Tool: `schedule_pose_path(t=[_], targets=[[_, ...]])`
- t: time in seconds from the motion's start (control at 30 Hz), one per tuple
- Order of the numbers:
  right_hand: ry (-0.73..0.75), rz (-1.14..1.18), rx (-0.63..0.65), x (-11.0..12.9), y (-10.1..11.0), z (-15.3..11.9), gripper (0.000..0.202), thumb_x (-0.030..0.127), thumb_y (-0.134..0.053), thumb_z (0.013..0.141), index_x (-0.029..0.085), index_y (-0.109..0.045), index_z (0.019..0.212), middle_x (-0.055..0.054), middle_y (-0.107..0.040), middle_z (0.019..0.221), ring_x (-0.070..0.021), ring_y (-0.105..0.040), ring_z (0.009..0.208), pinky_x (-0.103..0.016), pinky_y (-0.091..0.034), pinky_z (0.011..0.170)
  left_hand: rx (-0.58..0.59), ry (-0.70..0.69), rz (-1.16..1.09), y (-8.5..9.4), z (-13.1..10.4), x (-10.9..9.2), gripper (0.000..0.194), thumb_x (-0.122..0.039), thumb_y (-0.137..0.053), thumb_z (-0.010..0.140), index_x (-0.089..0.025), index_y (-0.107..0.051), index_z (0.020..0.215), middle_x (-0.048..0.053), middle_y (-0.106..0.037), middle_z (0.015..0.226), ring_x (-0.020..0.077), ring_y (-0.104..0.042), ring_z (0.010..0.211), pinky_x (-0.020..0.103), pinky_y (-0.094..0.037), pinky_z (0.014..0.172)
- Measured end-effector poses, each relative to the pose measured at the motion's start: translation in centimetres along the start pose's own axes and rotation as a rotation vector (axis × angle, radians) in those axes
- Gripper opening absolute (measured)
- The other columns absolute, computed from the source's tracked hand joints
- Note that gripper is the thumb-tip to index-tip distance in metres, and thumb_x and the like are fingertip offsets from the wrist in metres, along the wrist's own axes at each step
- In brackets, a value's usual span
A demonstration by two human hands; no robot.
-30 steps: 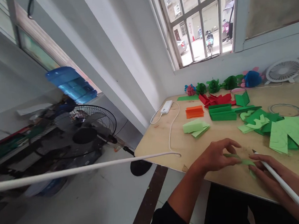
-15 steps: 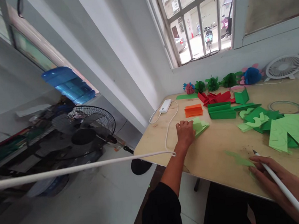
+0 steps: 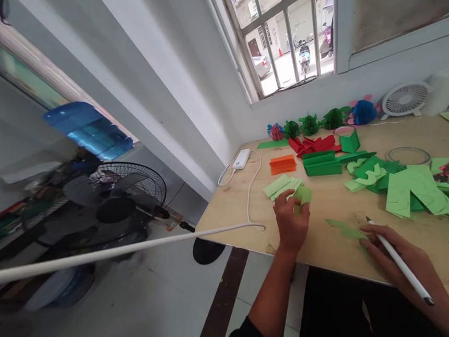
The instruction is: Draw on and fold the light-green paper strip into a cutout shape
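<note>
1. A light green paper piece (image 3: 302,195) is pinched in the left hand (image 3: 291,220), just beside the light green stack (image 3: 281,185).
2. A white pen (image 3: 400,261) is gripped in the right hand (image 3: 403,257); its fingertips apparently rest on a cut green shape (image 3: 345,228).
3. Finished paper ornaments (image 3: 309,125) are lined up by the wall; many cut sheets (image 3: 411,191) remain unassembled.

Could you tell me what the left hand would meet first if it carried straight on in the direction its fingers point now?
The left hand, already holding a light green paper piece, points away across the table. Going straight on, it would probably meet the light green paper stack first, though depth is uncertain.
</note>
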State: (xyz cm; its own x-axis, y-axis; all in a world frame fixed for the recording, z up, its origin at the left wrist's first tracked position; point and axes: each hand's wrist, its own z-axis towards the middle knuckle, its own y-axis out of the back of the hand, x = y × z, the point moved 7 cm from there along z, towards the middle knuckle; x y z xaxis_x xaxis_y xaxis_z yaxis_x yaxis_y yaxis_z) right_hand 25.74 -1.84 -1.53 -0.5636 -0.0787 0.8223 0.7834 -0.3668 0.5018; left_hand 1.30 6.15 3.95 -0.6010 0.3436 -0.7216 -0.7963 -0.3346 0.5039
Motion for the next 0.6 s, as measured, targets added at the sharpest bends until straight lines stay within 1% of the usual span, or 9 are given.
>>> schedule_pose_path(t=[0.07, 0.17, 0.23, 0.27, 0.33, 0.4, 0.5, 0.6], targets=[[0.004, 0.009, 0.007, 0.0, 0.0, 0.0, 0.058, 0.08, -0.061, 0.078, 0.029, -0.073, 0.104, -0.006, -0.082, 0.092, -0.0253, -0.079, 0.08, -0.032, -0.059, 0.063, -0.021, 0.026, -0.121, -0.4, -1.2, -0.4, 0.008, -0.02, -0.067, 0.087, -0.021, -0.062, 0.081, 0.011, -0.07, 0.125, 0.0266, -0.066, 0.12, 0.044, -0.049, 0.107], [0.032, 0.022, 0.038, -0.1, -0.2, 0.1, 0.056, 0.077, -0.061, 0.08, 0.029, -0.073, 0.105, -0.005, -0.081, 0.085, -0.0245, -0.078, 0.075, -0.033, -0.059, 0.061, -0.029, 0.095, -0.271, -1.4, -2.5, -0.6, 0.012, -0.024, -0.064, 0.088, -0.021, -0.058, 0.078, 0.011, -0.073, 0.119, 0.0241, -0.069, 0.112, 0.039, -0.052, 0.101], [0.042, 0.032, 0.036, -0.1, -0.2, 0.1, 0.055, 0.076, -0.06, 0.081, 0.028, -0.072, 0.105, -0.005, -0.08, 0.084, -0.0241, -0.078, 0.073, -0.033, -0.058, 0.061, -0.024, 0.153, -0.345, -2.0, -3.1, -0.6, 0.013, -0.028, -0.061, 0.089, -0.02, -0.058, 0.078, 0.009, -0.074, 0.11, 0.0215, -0.07, 0.102, 0.035, -0.053, 0.094], [0.043, 0.037, 0.028, -0.1, -0.2, 0.0, 0.055, 0.076, -0.06, 0.081, 0.028, -0.072, 0.106, -0.005, -0.08, 0.084, -0.0241, -0.078, 0.074, -0.033, -0.058, 0.061, -0.019, 0.183, -0.373, -2.2, -3.3, -0.6, 0.014, -0.029, -0.06, 0.09, -0.02, -0.059, 0.079, 0.007, -0.074, 0.101, 0.0197, -0.069, 0.095, 0.032, -0.053, 0.089], [0.045, 0.038, 0.007, 0.1, -0.2, -0.1, 0.054, 0.075, -0.06, 0.082, 0.028, -0.071, 0.106, -0.004, -0.08, 0.084, -0.0244, -0.078, 0.076, -0.033, -0.058, 0.063, -0.005, 0.246, -0.412, -2.5, -3.7, -0.4, 0.017, -0.032, -0.059, 0.09, -0.02, -0.059, 0.078, 0.001, -0.067, 0.081, 0.0154, -0.062, 0.077, 0.027, -0.05, 0.076], [0.043, 0.02, -0.013, 0.4, 0.0, -0.2, 0.054, 0.075, -0.059, 0.083, 0.028, -0.071, 0.106, -0.005, -0.08, 0.085, -0.0245, -0.078, 0.077, -0.034, -0.058, 0.064, 0.009, 0.307, -0.435, -2.7, -4.0, -0.1, 0.022, -0.035, -0.061, 0.088, -0.02, -0.056, 0.074, -0.004, -0.055, 0.068, 0.0118, -0.052, 0.064, 0.023, -0.043, 0.064], [0.007, -0.004, -0.031, 0.7, 0.4, -0.2, 0.054, 0.075, -0.059, 0.082, 0.028, -0.071, 0.104, -0.004, -0.079, 0.083, -0.0237, -0.077, 0.074, -0.033, -0.056, 0.062, 0.033, 0.385, -0.446, -2.8, -4.3, 0.3, 0.03, -0.038, -0.066, 0.085, -0.021, -0.05, 0.067, -0.007, -0.044, 0.061, 0.0093, -0.04, 0.058, 0.022, -0.035, 0.057], [-0.065, -0.017, -0.064, 0.6, 1.0, -0.2, 0.055, 0.076, -0.061, 0.078, 0.028, -0.072, 0.102, -0.003, -0.077, 0.077, -0.0226, -0.075, 0.069, -0.032, -0.054, 0.058, 0.069, 0.436, -0.435, -3.0, -4.5, 0.4, 0.034, -0.039, -0.069, 0.082, -0.02, -0.049, 0.062, -0.007, -0.041, 0.059, 0.0088, -0.036, 0.058, 0.022, -0.032, 0.056]])
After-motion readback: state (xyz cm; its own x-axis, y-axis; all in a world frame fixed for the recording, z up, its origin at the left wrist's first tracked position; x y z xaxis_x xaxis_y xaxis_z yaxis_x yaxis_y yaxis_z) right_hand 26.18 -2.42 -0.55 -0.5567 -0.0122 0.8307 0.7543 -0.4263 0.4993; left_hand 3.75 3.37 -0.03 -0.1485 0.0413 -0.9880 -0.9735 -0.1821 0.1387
